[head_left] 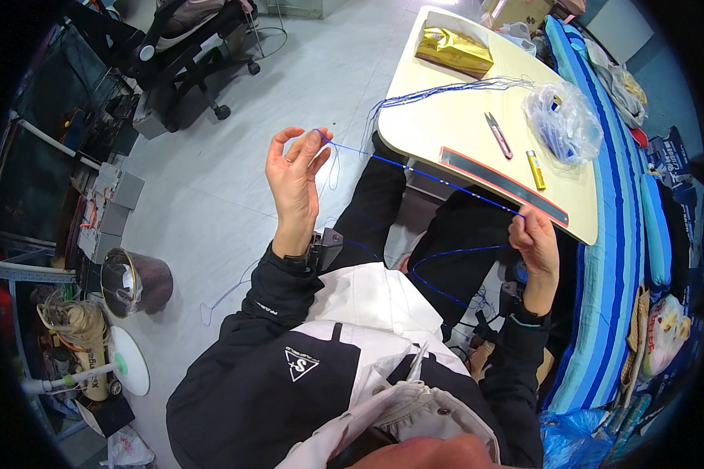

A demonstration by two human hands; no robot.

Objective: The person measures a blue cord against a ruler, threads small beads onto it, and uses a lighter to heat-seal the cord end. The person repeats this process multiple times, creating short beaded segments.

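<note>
1. Left fingers [314,142], upper centre-left of frame: thumb and index pinched on the blue cord; the others loosely curled.
2. Right fingers [533,223], right of centre: clenched on the same cord farther along.
3. Blue cord [444,181]: runs nearly straight between my two grips, sloping from upper centre-left down to centre-right. Small pale and gold-toned spots show along it; too small to identify.
4. Slack length [438,289]: blue, meets my right grip and curves across my dark trousers [465,234] at frame centre.
5. Surface [414,129], cream, upper right. Nearest the cord lies a dark ruler [502,185] with a red-orange border, roughly parallel to it.
6. Above the ruler: yellow stick-shaped item [536,170]; pink-handled snips [500,139], tips toward the upper left.
7. Clear plastic bag [567,129] at the surface's right side; contents unclear.
8. Bundle of blue strands [446,92] across the upper part of the surface, ends over its left edge; gold packet [455,51] above it.
</note>
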